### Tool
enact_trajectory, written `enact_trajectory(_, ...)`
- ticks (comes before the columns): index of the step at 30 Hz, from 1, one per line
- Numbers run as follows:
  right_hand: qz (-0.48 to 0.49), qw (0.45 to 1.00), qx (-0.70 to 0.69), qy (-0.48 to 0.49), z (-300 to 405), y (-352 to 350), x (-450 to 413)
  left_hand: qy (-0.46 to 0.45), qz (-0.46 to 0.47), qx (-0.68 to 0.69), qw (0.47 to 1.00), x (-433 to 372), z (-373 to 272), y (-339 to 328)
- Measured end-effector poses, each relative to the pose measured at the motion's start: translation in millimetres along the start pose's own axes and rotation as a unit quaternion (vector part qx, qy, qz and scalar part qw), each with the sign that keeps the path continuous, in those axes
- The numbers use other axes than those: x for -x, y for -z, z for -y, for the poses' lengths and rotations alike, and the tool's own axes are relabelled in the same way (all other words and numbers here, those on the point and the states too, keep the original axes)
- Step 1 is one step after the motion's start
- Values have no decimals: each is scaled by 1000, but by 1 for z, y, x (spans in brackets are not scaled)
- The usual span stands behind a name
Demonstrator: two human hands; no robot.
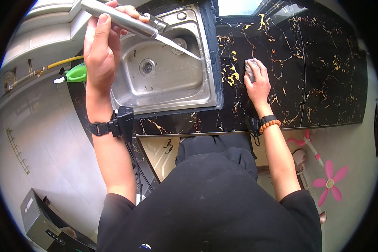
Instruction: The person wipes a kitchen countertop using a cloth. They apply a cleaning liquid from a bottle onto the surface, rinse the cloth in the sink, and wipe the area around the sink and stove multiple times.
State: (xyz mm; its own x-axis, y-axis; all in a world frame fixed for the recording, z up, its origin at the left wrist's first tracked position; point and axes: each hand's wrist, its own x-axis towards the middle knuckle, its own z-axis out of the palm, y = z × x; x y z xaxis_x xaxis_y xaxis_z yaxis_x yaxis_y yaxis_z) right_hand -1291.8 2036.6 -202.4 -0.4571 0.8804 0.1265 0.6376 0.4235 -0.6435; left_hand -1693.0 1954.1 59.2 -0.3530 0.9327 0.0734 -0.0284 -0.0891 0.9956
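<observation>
Up at the left, my left hand point(101, 52) grips the metal spout of a faucet point(126, 23), thumb against its near side. A white stream of water point(176, 46) runs from the spout tip toward the right wall of a stainless steel sink point(173, 80). Two drains sit in the basin, one with a strainer point(147, 67). To the right of the sink, my right hand point(260, 82) presses a crumpled grey cloth point(249, 71) onto the black marbled countertop point(286, 72). The fingers partly cover the cloth.
A green bottle point(77, 74) with a white nozzle stands left of the sink, below a yellow hose point(64, 61). Cabinet doors point(160, 154) lie under the counter's front edge. A pink-bladed fan point(330, 183) is at the lower right, and a dark metal appliance point(44, 217) at the lower left.
</observation>
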Motion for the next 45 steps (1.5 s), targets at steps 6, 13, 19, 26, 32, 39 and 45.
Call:
enact_trajectory(6, -5, 1000, 3, 3, 0, 0, 0, 6, 18, -4, 1000, 4, -5, -7)
enact_trajectory(13, -10, 1000, 0, 8, 2, -2, 0, 23, -6, 60, 998, 34, -7, 1)
enact_trajectory(19, -18, 1000, 2, 4, 2, -4, 0, 68, -153, -118, 979, 61, -16, 25)
enact_trajectory(26, -31, 999, 18, 4, 3, -7, -2, 16, -251, -281, 926, 77, -16, 92)
enact_trajectory(32, -37, 999, 38, 5, 5, -12, -1, -13, -282, -302, 911, 62, -9, 131)
enact_trajectory(39, -40, 998, 50, -3, 10, -16, -3, -18, -299, -228, 926, 71, -3, 110)
enact_trajectory(45, -40, 997, 66, -1, 6, -17, -1, 7, -364, -161, 917, 41, -15, 54)
